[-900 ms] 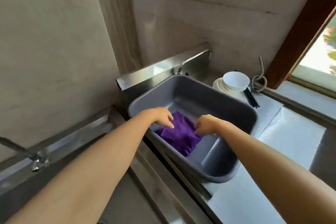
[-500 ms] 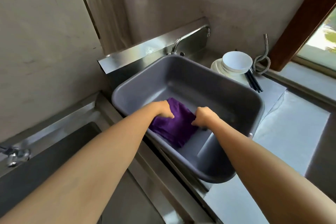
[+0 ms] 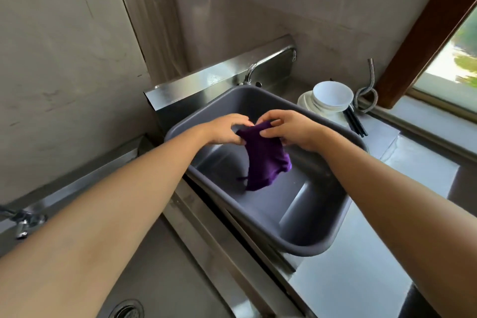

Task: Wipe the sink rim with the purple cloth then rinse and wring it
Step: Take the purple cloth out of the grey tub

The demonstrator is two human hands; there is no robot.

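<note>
The purple cloth hangs bunched above the grey plastic basin, its lower end near the basin floor. My left hand pinches its upper left corner. My right hand grips the upper right edge. Both hands hover over the basin's far half. The basin sits in the right part of the steel sink unit, whose rim runs diagonally below my left forearm. The left sink bowl with its drain lies under that arm.
A steel tap arches from the backsplash behind the basin. White bowls and plates with dark chopsticks stand at the back right, beside a coiled metal hose. Another tap is at the far left. A window is at the right.
The cloth lay flat on the basin floor under both hands; now both hands have lifted it up and it hangs between them.
</note>
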